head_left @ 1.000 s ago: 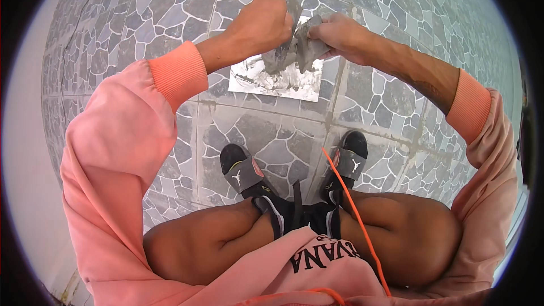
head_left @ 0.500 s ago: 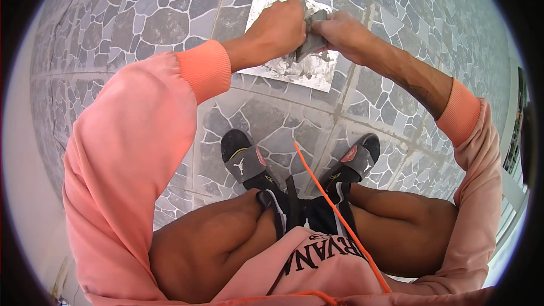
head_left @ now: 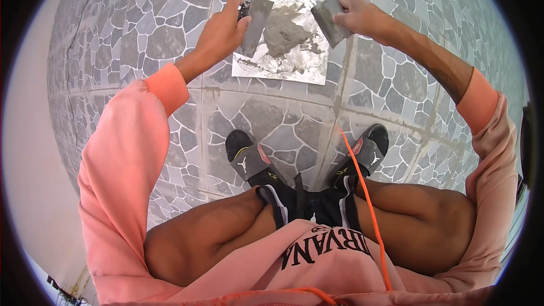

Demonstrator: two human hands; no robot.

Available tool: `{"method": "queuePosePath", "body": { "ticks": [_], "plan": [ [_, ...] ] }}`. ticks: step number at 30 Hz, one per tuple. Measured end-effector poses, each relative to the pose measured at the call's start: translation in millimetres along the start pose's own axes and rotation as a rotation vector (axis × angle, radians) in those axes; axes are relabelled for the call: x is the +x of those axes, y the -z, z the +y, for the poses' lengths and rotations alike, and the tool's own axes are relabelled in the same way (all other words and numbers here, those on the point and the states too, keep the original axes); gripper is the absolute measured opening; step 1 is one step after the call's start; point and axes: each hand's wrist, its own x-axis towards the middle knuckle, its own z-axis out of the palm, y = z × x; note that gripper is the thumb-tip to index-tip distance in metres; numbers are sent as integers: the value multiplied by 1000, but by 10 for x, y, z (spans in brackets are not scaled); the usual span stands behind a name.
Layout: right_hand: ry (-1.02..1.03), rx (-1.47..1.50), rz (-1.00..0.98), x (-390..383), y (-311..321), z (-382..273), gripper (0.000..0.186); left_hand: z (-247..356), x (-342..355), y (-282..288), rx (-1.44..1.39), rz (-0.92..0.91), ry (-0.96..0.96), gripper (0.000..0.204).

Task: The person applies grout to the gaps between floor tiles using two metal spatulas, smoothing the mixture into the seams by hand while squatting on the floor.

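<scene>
A white square board (head_left: 246, 71) lies on the floor ahead of my feet, smeared with wet grey mortar. Its main heap, the mortar pile (head_left: 286, 35), sits near the middle. My left hand (head_left: 224, 29) is closed on a flat rectangular trowel (head_left: 258, 25) coated in mortar, over the board's left edge. At the right edge, my right hand (head_left: 365, 21) grips a smaller grey scraper (head_left: 330, 21), its blade tilted and smeared. Both blades are apart from each other, on opposite sides of the pile. The tools' handles are mostly hidden by my fingers.
Grey tiles in a stone pattern (head_left: 164, 34) cover the floor, with wide joints between them. My feet in dark slides (head_left: 249, 156) stand just nearer than the board. A pale wall (head_left: 37, 164) runs along the left. An orange cord (head_left: 368, 204) hangs from my hoodie.
My hands have moved apart, left hand to the left and right hand slightly right. The blades, close together before, are now separated, and the mortar pile between them is exposed.
</scene>
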Motion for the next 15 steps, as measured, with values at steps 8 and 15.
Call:
{"method": "queuePosePath", "body": {
  "ticks": [8, 15],
  "plan": [
    [523, -589, 22, -107, -209, 323, 22, 58, -158, 27, 176, -152, -220, 35],
    [477, -670, -28, -161, -161, 383, 26, 107, -279, -235, 500, -139, -704, 50]
  ]
}}
